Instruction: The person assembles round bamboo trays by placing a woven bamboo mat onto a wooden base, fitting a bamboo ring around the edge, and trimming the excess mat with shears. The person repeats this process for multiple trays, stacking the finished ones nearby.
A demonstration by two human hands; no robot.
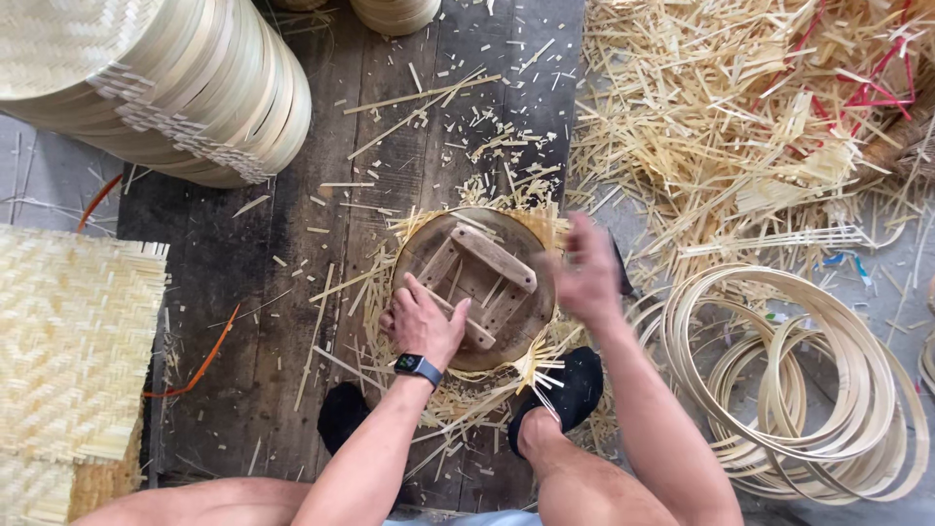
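Observation:
A round wooden form (506, 234) with crossbars lies on a woven bamboo piece (545, 219), whose loose strip ends stick out all around it. My left hand (424, 326), with a dark watch (417, 367) on its wrist, presses down on the form's near left side. Its fingers are curled over a crossbar. My right hand (584, 273) is blurred at the form's right edge. It seems closed on a dark blade-like tool (623, 273) that shows just beyond it. My two feet in black (575, 390) flank the form's near side.
A stack of round bamboo rims with a woven lid (195, 88) stands at the top left. Flat woven bamboo mats (73, 341) lie at the left. Coiled bamboo hoops (808, 380) lie at the right, below a heap of bamboo offcuts (740, 117). Dark floorboards (243, 292) are littered with splinters.

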